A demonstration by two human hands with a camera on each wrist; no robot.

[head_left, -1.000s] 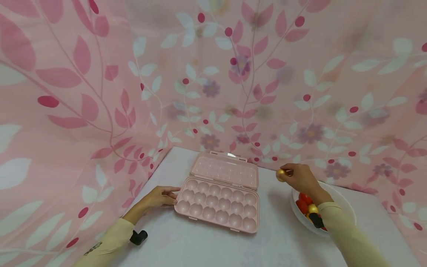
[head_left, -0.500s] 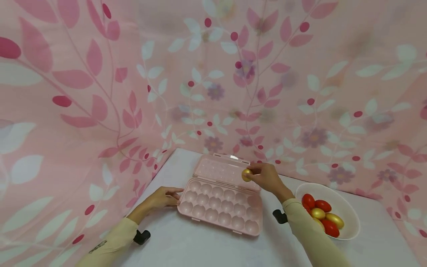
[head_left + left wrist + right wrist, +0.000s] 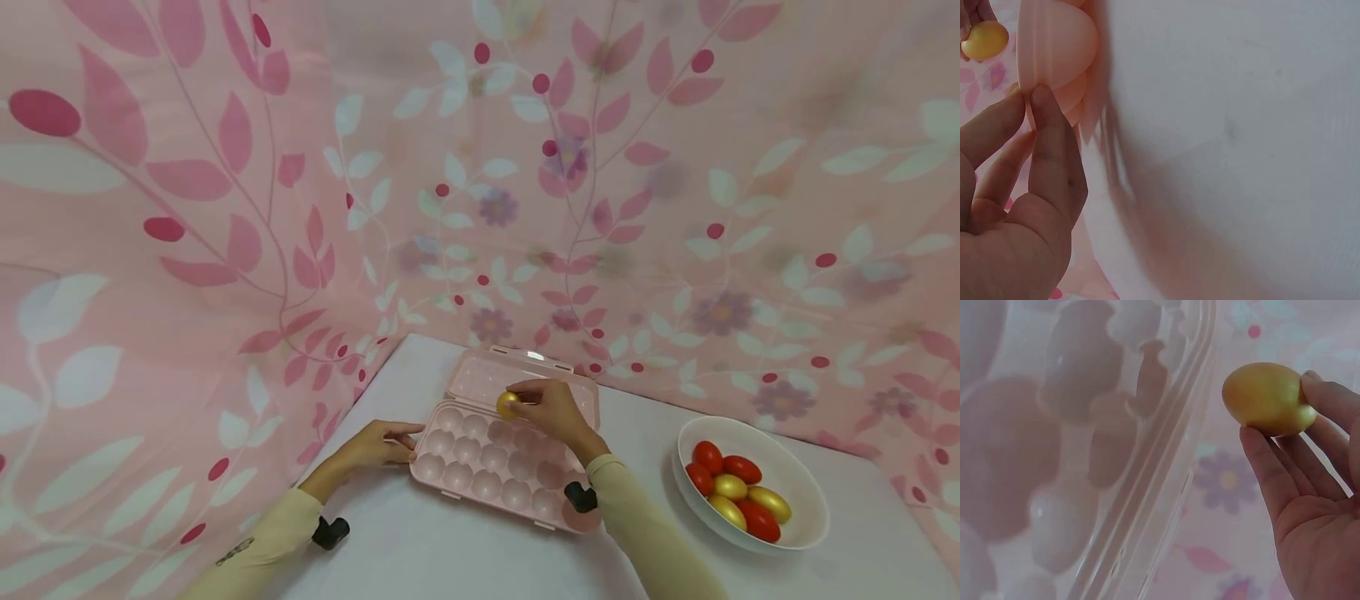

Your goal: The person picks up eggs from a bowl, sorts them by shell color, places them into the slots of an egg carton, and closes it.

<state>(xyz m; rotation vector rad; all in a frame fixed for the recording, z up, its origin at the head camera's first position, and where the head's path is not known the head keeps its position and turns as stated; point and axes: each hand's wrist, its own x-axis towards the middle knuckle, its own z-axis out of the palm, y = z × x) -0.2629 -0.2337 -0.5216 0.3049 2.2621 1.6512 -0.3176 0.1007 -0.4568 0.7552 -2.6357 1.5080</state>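
A pink egg carton (image 3: 480, 482) lies with its lid folded back on the table, rows of bare round hollows showing. My left hand (image 3: 377, 447) pinches the carton's left rim between thumb and fingers, as the left wrist view shows up close. Above the carton's back rows, my right hand (image 3: 553, 410) holds a golden egg (image 3: 1266, 399) by thumb and fingertips. The egg hangs apart from the hollows. Part of the carton's right side is hidden under the right hand and forearm.
A white bowl (image 3: 813, 521) stands to the right on the white-covered table (image 3: 637, 450), holding several red and golden eggs. Behind and to the left hangs a pink floral cloth (image 3: 420, 208). Each wrist carries a black camera mount.
My right hand has carried the golden egg leftward from beside the bowl to over the carton. The left hand keeps its grip on the rim. The whole view has shifted slightly.
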